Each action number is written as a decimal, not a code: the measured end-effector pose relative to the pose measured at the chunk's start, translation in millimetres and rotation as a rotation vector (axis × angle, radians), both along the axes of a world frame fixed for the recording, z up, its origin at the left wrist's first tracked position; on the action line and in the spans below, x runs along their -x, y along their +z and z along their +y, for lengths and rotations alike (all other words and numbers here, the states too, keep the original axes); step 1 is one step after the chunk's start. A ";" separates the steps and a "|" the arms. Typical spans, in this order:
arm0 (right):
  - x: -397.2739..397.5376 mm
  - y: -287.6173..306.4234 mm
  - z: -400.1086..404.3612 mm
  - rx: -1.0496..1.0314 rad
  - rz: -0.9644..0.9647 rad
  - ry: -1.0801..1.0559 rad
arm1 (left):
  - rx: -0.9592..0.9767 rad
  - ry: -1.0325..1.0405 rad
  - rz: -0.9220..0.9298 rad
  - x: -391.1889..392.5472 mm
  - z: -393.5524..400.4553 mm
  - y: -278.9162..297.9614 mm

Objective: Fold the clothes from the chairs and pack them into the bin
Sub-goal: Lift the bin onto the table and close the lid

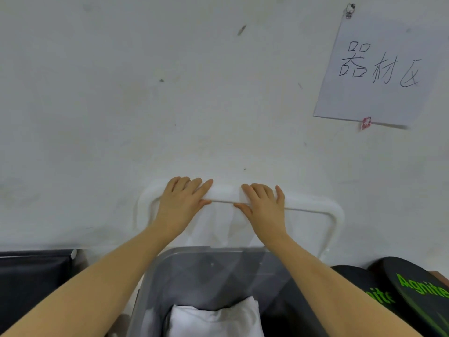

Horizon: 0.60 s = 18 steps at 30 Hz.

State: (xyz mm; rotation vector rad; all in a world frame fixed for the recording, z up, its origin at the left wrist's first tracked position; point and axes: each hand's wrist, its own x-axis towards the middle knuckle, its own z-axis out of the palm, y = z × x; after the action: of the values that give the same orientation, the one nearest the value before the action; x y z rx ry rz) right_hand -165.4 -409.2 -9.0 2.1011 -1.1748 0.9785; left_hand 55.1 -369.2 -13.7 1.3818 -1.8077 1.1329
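Observation:
A white garment [222, 226] hangs over the top rail of a white chair back [336, 215] that stands against the wall. My left hand [181, 200] and my right hand [263, 203] grip the garment side by side at the rail, fingers over the top and thumbs underneath. Below my forearms stands a translucent grey bin [155, 276]. A folded white cloth [213, 319] lies inside it near the front.
A black chair seat [34, 276] is at the lower left. At the lower right lie black items with green lettering [413, 288]. A paper sign [379, 69] hangs on the white wall at the upper right.

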 end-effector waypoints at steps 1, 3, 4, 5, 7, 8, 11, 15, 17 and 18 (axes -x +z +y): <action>-0.1 5.2 1.5 0.024 -0.024 -0.002 | 0.017 0.006 -0.003 -0.5 1.6 7.4; -1.3 20.5 5.6 0.055 -0.089 0.003 | 0.047 0.004 -0.023 -0.5 4.6 27.5; -1.8 30.1 8.2 0.074 -0.114 0.010 | 0.070 -0.002 -0.039 -0.5 6.1 39.4; -1.9 40.8 10.9 0.100 -0.131 0.019 | 0.097 -0.003 -0.056 -0.4 8.1 52.2; -0.5 65.3 17.0 0.165 -0.156 0.036 | 0.154 0.004 -0.083 0.8 13.5 80.4; 0.4 78.3 20.1 0.195 -0.170 0.046 | 0.178 0.007 -0.090 2.6 17.5 94.9; 5.1 120.2 30.7 0.273 -0.237 0.063 | 0.253 0.021 -0.088 12.6 32.3 140.2; 19.6 174.5 54.9 0.360 -0.298 0.086 | 0.360 0.007 -0.086 31.0 56.6 196.1; 29.2 195.4 68.8 0.394 -0.320 0.096 | 0.412 0.014 -0.096 41.7 72.5 218.7; 34.1 204.2 76.2 0.410 -0.333 0.095 | 0.434 0.018 -0.100 47.8 81.7 228.6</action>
State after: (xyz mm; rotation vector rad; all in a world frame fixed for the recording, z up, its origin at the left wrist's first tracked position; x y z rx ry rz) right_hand -199.6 -333.0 195.2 1.7220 -0.9273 1.5159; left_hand 7.3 -287.4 214.9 1.1019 -1.4963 1.5188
